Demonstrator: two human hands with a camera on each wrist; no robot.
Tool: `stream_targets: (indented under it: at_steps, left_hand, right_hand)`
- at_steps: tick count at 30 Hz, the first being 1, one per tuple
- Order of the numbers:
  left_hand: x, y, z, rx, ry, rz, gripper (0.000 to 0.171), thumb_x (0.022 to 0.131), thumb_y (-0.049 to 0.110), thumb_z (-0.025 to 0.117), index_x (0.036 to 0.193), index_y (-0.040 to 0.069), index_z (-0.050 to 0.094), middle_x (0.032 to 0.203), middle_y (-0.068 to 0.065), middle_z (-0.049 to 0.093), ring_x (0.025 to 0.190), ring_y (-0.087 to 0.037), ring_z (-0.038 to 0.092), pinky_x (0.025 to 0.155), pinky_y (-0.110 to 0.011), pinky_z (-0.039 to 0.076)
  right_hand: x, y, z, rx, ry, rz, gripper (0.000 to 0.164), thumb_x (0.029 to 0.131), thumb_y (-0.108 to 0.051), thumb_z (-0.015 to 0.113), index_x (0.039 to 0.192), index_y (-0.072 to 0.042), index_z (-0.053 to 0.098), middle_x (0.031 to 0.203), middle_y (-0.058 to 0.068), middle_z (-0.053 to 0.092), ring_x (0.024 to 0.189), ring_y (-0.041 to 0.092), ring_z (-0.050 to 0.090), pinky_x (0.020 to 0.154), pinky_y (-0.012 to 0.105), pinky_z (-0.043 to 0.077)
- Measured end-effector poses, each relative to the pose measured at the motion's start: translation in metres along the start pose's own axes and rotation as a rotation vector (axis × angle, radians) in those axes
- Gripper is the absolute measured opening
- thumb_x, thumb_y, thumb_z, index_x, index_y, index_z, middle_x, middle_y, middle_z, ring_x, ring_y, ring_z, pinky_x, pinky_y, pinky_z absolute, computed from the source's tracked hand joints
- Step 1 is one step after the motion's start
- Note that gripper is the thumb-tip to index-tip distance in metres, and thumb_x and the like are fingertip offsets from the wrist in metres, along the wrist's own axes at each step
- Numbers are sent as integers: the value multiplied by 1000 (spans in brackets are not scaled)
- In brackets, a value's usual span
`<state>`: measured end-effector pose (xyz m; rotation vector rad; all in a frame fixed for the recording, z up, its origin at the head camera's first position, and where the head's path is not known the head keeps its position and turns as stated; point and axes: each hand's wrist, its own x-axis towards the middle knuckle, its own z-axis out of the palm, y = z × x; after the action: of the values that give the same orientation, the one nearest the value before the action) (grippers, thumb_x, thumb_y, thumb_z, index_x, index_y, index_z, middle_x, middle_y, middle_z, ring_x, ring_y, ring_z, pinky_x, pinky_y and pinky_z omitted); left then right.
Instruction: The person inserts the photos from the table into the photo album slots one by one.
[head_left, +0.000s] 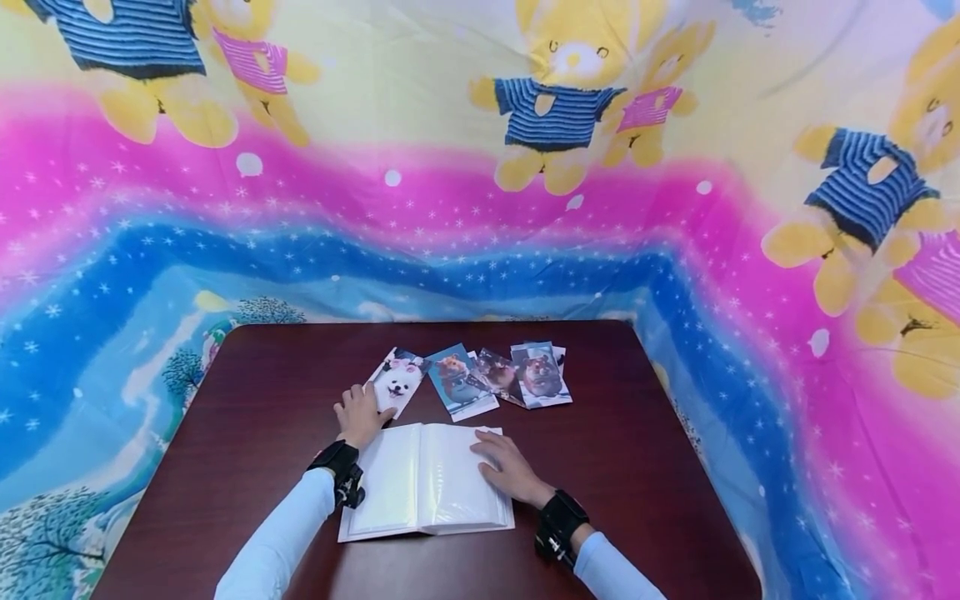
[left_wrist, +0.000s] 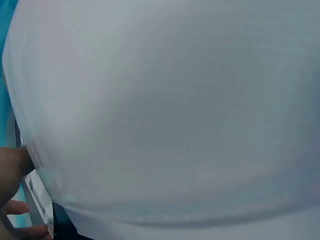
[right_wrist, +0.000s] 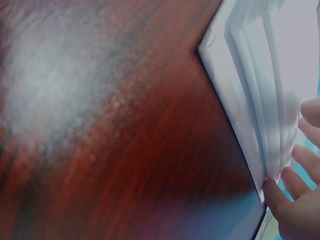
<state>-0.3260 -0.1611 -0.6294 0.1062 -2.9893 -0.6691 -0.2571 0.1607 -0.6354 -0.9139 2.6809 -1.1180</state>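
Observation:
An open photo album (head_left: 457, 492) with white pages and clear plastic sleeves lies on the dark table. My left hand (head_left: 362, 417) is beyond its upper left corner, thumb and fingers apart, at the lower edge of a photo of a white dog (head_left: 399, 382). The left wrist view is mostly filled by a white album page (left_wrist: 165, 110), with part of the left hand (left_wrist: 11, 180) at the lower left. My right hand (head_left: 512, 468) rests at the album's right edge; in the right wrist view its loosely spread fingers (right_wrist: 295, 182) touch the page edges.
Right of the dog photo lie several overlapping animal photos: a hamster picture (head_left: 453, 375), a dark furry animal picture (head_left: 498, 373) and a round brown animal picture (head_left: 540, 377). The brown table (head_left: 630, 467) is bordered by a cloth (head_left: 420, 200) printed with bears.

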Motion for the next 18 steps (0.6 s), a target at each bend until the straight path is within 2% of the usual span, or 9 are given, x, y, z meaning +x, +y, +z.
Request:
stream_targets:
  at_steps: [3, 7, 11, 14, 18]
  left_hand:
    - [0, 1, -3, -74, 50, -34, 79, 85, 24, 80, 139, -14, 36, 118, -39, 42, 107, -52, 40, 85, -64, 35]
    - [1, -3, -6, -151, 74, -55, 69, 89, 11, 73, 138, -17, 32, 118, -41, 39, 106, -56, 45, 84, -66, 37]
    - [-2, -7, -15, -227, 60, -50, 47, 95, 6, 63, 130, -18, 44, 115, -39, 43, 99, -54, 54, 82, -66, 40]
    - [-6, -10, -23, -299, 79, -25, 31, 96, 4, 59, 120, -16, 57, 105, -35, 54, 88, -49, 58, 76, -60, 44]
    - [-11, -10, -33, -387, 99, 37, 23, 97, 3, 57, 113, -13, 61, 92, -26, 65, 82, -41, 61, 73, -53, 47]
  right_hand:
    - [-1, 1, 0, -3, 6, -11, 34, 95, -5, 60, 129, -2, 62, 149, 17, 45, 137, 38, 36, 110, 56, 30]
    - [-2, 1, -1, -16, 0, -19, 34, 96, -6, 60, 129, -2, 62, 148, 19, 45, 136, 39, 37, 109, 57, 31]
    - [-2, 1, -3, -18, -9, -8, 34, 96, -7, 60, 129, -2, 62, 148, 18, 44, 136, 39, 37, 109, 56, 31]
    - [-1, 0, -4, -11, -21, -6, 34, 96, -6, 60, 130, -2, 61, 149, 18, 43, 137, 38, 36, 110, 57, 29]
    - [0, -1, -6, -14, -32, -8, 34, 97, -7, 59, 130, -2, 61, 149, 18, 44, 136, 38, 37, 110, 57, 29]
